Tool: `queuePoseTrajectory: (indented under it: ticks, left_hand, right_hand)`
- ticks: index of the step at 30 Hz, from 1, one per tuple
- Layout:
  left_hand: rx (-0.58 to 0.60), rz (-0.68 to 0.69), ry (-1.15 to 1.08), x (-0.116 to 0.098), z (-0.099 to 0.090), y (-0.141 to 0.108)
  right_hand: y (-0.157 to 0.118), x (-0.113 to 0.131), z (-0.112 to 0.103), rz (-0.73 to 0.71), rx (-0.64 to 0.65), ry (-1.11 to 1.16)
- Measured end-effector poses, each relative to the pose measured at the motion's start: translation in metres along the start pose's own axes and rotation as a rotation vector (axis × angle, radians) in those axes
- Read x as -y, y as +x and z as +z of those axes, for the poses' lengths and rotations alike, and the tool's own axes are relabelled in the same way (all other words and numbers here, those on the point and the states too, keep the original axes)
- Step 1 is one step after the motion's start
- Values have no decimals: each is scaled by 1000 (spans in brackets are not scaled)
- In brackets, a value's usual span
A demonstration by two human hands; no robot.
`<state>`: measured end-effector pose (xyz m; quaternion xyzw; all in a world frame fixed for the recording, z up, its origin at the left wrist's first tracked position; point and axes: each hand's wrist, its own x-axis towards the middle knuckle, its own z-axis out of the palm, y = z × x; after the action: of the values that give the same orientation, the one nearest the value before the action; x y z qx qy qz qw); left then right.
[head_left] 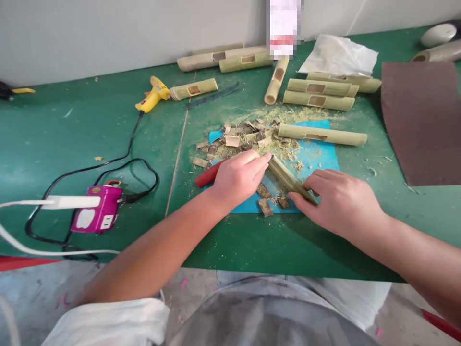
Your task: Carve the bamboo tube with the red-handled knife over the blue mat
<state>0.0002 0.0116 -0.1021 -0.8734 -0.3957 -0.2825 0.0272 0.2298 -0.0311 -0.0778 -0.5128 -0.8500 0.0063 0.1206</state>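
The bamboo tube [284, 172] slants across the blue sheet [329, 161], its far end by the left fingertips, its near end by the right hand [338, 202]. From that right grip, closed on the near end between thumb and fingers, the tube runs away and leftward. The left hand [239, 177] is closed around a red-handled tool [209, 174], whose dark tip seems to meet the far end. Wood chips [232, 141] lie just beyond, on the green surface [223, 245] and sheet.

Green table [223, 245], blue mat [320, 163], yellow glue gun [154, 95].
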Motion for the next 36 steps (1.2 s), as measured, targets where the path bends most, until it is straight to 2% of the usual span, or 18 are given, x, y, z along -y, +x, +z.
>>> queuePoseTrajectory:
  ticks: [6, 10, 14, 17, 21, 25, 29, 32, 36]
  left_hand:
    - [1, 199, 76, -6, 0, -1]
    - [1, 154, 48, -7, 1, -2]
    - [58, 220, -1, -8, 0, -2]
    - [42, 182, 27, -11, -1, -2]
    - [53, 289, -20, -15, -1, -2]
    - [26, 199, 9, -13, 0, -2]
    - [51, 282, -6, -12, -1, -1]
    - [26, 184, 37, -11, -1, -1]
    - [55, 280, 7, -11, 0, -1]
  right_hand:
    - [-1, 6, 2, -54, -17, -59]
    - [0, 6, 2, -57, -8, -57]
    - [0, 7, 1, -68, -1, -58]
    - [0, 7, 2, -72, -8, -69]
    - [0, 7, 3, -86, -24, -65]
    - [0, 8, 3, -78, -29, -67]
    - [0, 9, 1, -74, -14, -63]
    - [0, 10, 1, -67, -14, -82]
    - [-1, 9, 1, -83, -19, -96]
